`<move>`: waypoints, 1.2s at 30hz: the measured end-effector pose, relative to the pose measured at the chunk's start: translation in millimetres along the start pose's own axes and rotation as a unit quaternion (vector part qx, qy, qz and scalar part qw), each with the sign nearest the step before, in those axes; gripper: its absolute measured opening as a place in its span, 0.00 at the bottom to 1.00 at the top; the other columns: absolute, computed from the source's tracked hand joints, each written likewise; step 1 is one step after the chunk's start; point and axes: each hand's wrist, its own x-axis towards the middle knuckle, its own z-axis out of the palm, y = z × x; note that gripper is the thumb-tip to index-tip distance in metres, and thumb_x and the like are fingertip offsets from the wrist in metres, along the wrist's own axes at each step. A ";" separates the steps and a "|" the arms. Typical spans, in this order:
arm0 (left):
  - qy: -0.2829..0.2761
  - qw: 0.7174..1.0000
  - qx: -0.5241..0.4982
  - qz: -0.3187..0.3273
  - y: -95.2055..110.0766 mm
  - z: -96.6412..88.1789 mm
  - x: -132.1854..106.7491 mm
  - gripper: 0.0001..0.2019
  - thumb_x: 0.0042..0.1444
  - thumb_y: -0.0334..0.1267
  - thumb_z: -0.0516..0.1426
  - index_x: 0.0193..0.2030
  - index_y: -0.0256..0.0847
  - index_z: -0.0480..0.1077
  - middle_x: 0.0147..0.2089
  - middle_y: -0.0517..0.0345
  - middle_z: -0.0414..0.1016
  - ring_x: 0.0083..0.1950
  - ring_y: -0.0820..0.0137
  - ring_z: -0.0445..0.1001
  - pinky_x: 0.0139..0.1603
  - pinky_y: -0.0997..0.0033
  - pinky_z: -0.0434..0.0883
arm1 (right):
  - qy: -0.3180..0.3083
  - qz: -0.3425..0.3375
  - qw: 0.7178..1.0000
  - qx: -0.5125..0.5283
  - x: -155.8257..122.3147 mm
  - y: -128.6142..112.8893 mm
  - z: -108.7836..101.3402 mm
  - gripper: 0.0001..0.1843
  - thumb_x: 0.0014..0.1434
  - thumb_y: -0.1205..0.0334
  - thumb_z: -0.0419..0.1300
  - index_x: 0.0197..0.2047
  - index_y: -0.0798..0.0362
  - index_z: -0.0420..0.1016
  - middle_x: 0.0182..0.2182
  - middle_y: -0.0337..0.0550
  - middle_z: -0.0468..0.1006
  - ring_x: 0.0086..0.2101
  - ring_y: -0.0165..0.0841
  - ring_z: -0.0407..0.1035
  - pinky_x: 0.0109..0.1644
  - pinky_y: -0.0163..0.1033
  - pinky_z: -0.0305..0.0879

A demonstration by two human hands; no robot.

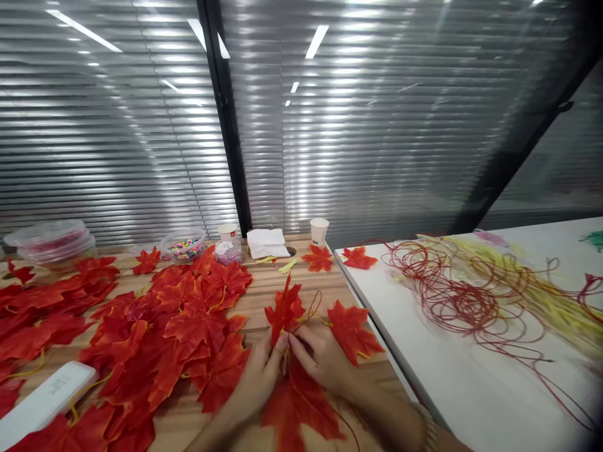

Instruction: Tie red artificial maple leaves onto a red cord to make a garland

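Both hands meet low in the middle of the head view, above the wooden table. My left hand point(264, 370) is closed, pinching the stem end of a red artificial maple leaf point(285, 307) that stands up from the fingers. My right hand point(325, 358) is closed at the same spot, its fingertips on a thin red cord point(315, 304) that loops up behind them. The exact grip between the fingertips is partly hidden. Below the hands hangs a larger red maple leaf point(296, 411). Another maple leaf point(353, 329) lies just right of my right hand.
A big pile of red leaves point(188, 326) covers the left side, with a white box point(47, 402) in front. Bead tubs point(186, 245), a paper cup point(319, 231) and white paper point(266, 243) stand behind. Tangled red cord point(461, 301) spreads over the white table point(471, 395).
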 end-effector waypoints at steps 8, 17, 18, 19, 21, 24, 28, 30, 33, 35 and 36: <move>0.017 0.996 0.046 0.070 6.1 -1.4 -2.6 0.14 0.54 0.45 0.49 0.38 0.37 0.66 0.34 0.54 0.70 0.35 0.71 0.66 0.43 0.71 0.64 | -0.001 0.007 0.999 0.038 -2.2 -1.5 0.9 0.10 0.59 0.67 0.46 0.30 0.55 0.66 0.26 0.41 0.72 0.27 0.27 0.65 0.32 0.31 0.57; 0.046 0.998 -0.035 0.010 6.6 1.4 -0.5 0.16 0.50 0.50 0.52 0.30 0.37 0.65 0.24 0.60 0.66 0.26 0.73 0.63 0.29 0.75 0.64 | 0.000 0.015 0.999 0.042 -7.2 -1.9 1.5 0.11 0.59 0.67 0.45 0.31 0.55 0.66 0.25 0.41 0.72 0.27 0.27 0.66 0.32 0.31 0.56; 0.052 0.998 -0.044 0.000 7.6 1.8 0.2 0.16 0.49 0.51 0.53 0.27 0.37 0.64 0.23 0.60 0.65 0.25 0.74 0.62 0.28 0.76 0.63 | 0.000 0.017 0.999 0.041 -8.0 -1.8 2.2 0.11 0.59 0.66 0.45 0.31 0.55 0.66 0.24 0.40 0.72 0.26 0.27 0.65 0.31 0.31 0.56; 0.056 0.997 -0.050 -0.014 8.4 2.0 0.9 0.18 0.48 0.52 0.53 0.24 0.37 0.63 0.21 0.61 0.64 0.23 0.75 0.62 0.27 0.76 0.62 | -0.001 0.017 0.999 0.040 -8.5 -1.6 2.9 0.11 0.59 0.66 0.46 0.30 0.54 0.66 0.24 0.40 0.72 0.26 0.27 0.65 0.31 0.31 0.56; 0.052 0.996 -0.060 -0.048 9.0 2.4 2.3 0.21 0.46 0.55 0.53 0.18 0.37 0.60 0.17 0.61 0.62 0.20 0.75 0.60 0.23 0.76 0.60 | -0.001 0.017 0.999 0.037 -9.0 -0.9 4.4 0.10 0.59 0.66 0.46 0.30 0.54 0.66 0.23 0.39 0.71 0.25 0.27 0.65 0.30 0.31 0.55; 0.030 0.992 -0.087 -0.085 8.6 3.2 4.3 0.25 0.44 0.59 0.52 0.13 0.38 0.58 0.13 0.60 0.60 0.17 0.76 0.60 0.19 0.76 0.58 | 0.007 0.014 0.999 0.033 -8.9 -0.2 5.4 0.10 0.59 0.66 0.46 0.29 0.54 0.65 0.23 0.39 0.72 0.25 0.27 0.65 0.29 0.31 0.55; 0.012 0.990 -0.110 -0.090 10.2 5.0 5.1 0.25 0.41 0.59 0.54 0.12 0.38 0.58 0.11 0.62 0.57 0.14 0.77 0.57 0.15 0.77 0.55 | 0.000 0.011 0.999 0.036 -8.6 -0.4 3.9 0.10 0.59 0.66 0.46 0.29 0.54 0.65 0.22 0.38 0.71 0.24 0.26 0.64 0.30 0.31 0.55; 0.011 0.990 -0.119 -0.079 11.4 5.5 4.9 0.23 0.42 0.58 0.55 0.15 0.38 0.58 0.11 0.64 0.57 0.13 0.78 0.57 0.15 0.77 0.56 | -0.002 0.013 0.999 0.035 -8.5 -0.8 2.9 0.11 0.59 0.66 0.45 0.29 0.54 0.65 0.22 0.38 0.71 0.24 0.26 0.64 0.31 0.31 0.55; 0.021 0.989 -0.135 -0.047 11.4 4.6 5.3 0.20 0.45 0.53 0.55 0.20 0.38 0.59 0.14 0.66 0.60 0.16 0.77 0.60 0.18 0.78 0.59 | -0.003 0.011 0.999 0.037 -7.8 -1.5 2.5 0.11 0.60 0.66 0.45 0.29 0.55 0.65 0.23 0.39 0.71 0.25 0.26 0.65 0.31 0.31 0.56; 0.024 0.987 -0.155 -0.031 9.7 2.8 6.9 0.17 0.47 0.50 0.56 0.23 0.38 0.60 0.16 0.66 0.61 0.17 0.78 0.61 0.20 0.78 0.61 | -0.001 0.007 0.999 0.036 -7.0 -1.6 2.8 0.11 0.60 0.66 0.45 0.30 0.55 0.66 0.23 0.40 0.72 0.25 0.26 0.65 0.32 0.31 0.57; 0.024 0.985 -0.166 -0.028 8.5 1.7 8.0 0.16 0.47 0.49 0.56 0.24 0.37 0.60 0.18 0.66 0.62 0.18 0.79 0.61 0.21 0.78 0.62 | 0.003 0.005 0.999 0.033 -6.7 -1.5 3.1 0.11 0.60 0.66 0.45 0.30 0.55 0.66 0.23 0.41 0.72 0.25 0.27 0.66 0.32 0.31 0.57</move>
